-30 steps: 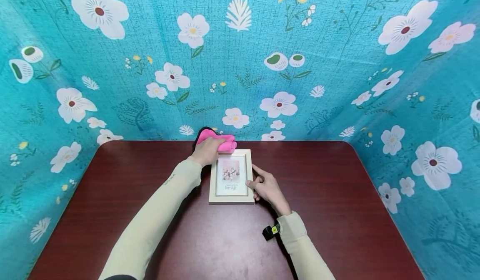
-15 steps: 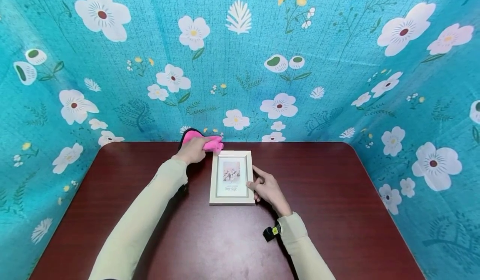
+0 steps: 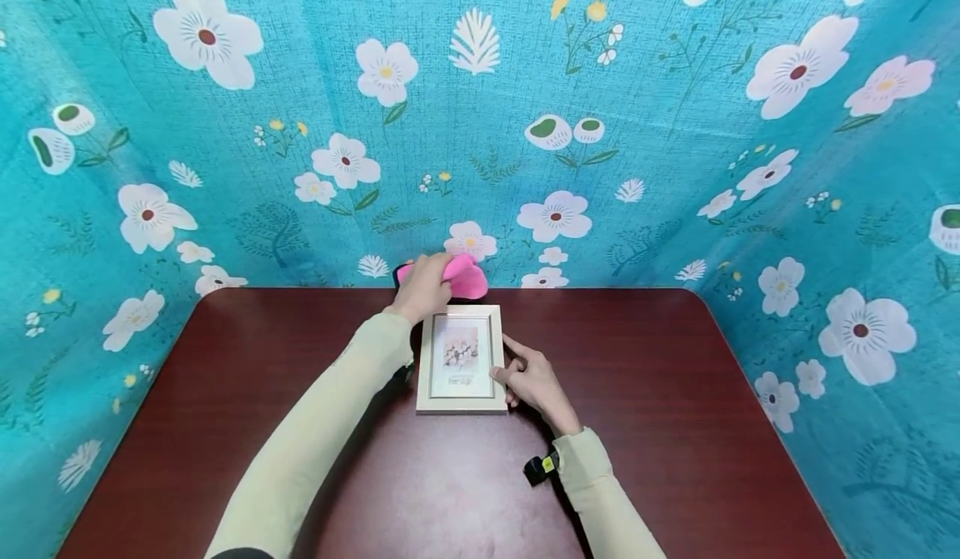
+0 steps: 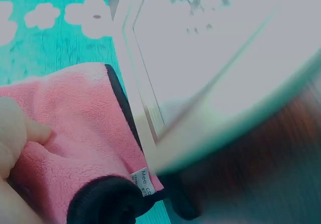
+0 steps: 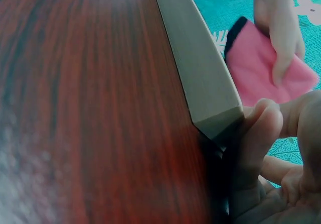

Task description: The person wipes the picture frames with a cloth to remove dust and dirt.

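Observation:
A pale cream picture frame (image 3: 462,359) with a pink floral print lies on the table, its printed side facing up. The left hand (image 3: 423,288) grips a pink cloth (image 3: 467,277) at the frame's top edge. In the left wrist view the cloth (image 4: 75,118) looks fluffy, with a black border and a small white label, and lies against the frame (image 4: 200,68). My right hand (image 3: 536,381) holds the frame by its right side, thumb on the front edge. Fingers beneath that side are partly hidden. In the right wrist view the right hand (image 5: 281,153) is at a frame corner.
The dark red-brown wooden table (image 3: 637,409) extends around the frame. Behind it and at both sides hangs a turquoise flowered fabric (image 3: 637,142). A black strap device (image 3: 540,467) is on the right wrist.
The left hand moved left with the cloth off the frame's top-left corner, then came back right along the top edge. The frame and right hand stay nearly in place.

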`<state>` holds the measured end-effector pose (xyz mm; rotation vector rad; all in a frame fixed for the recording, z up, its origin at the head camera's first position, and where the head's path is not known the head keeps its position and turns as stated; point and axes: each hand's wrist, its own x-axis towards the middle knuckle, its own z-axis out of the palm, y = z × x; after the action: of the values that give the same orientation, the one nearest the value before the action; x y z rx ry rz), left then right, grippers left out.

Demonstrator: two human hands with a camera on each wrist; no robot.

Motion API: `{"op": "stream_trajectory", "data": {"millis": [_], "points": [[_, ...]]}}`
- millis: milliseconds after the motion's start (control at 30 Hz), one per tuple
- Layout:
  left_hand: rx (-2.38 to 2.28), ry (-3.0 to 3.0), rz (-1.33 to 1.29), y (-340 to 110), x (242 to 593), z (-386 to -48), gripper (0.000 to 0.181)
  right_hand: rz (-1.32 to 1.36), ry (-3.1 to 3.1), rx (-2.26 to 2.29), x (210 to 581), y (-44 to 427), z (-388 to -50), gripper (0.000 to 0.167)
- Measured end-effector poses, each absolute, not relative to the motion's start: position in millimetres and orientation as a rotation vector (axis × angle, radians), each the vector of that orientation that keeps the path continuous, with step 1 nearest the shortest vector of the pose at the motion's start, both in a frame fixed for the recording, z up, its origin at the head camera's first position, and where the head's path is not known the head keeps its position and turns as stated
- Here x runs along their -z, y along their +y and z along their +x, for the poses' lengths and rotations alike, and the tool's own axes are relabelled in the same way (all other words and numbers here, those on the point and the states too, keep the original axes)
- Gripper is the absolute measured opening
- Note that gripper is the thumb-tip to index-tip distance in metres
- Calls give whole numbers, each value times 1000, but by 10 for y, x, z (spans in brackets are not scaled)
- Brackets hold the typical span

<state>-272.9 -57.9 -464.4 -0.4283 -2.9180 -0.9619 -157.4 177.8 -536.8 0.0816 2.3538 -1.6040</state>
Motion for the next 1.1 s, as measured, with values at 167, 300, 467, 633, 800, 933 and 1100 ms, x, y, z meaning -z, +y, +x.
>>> {"op": "stream_trajectory", "data": {"millis": [167, 300, 467, 633, 800, 933, 1100], "points": [[949, -2928, -453, -306, 4666, -2743, 47, 67, 2336, 1633, 5376, 1772, -1579, 74], [904, -2951, -491, -151, 4696, -2742, 50, 49, 2323, 1659, 5386, 1768, -1579, 74], [830, -2957, -572, -18, 4761, -2760, 39, 37, 2322, 1673, 5386, 1770, -1576, 74], [782, -3017, -622, 12, 4848, -2758, 50, 19, 2336, 1660, 5377, 1747, -1574, 73], [783, -3135, -652, -31, 4876, -2705, 60, 22, 2337, 1644, 5365, 1741, -1574, 73], [750, -3179, -669, -26, 4841, -2677, 63, 26, 2330, 1640, 5353, 1760, -1580, 74], [711, -3195, -655, 1, 4845, -2716, 61, 43, 2321, 1644, 5345, 1774, -1590, 76]]}}
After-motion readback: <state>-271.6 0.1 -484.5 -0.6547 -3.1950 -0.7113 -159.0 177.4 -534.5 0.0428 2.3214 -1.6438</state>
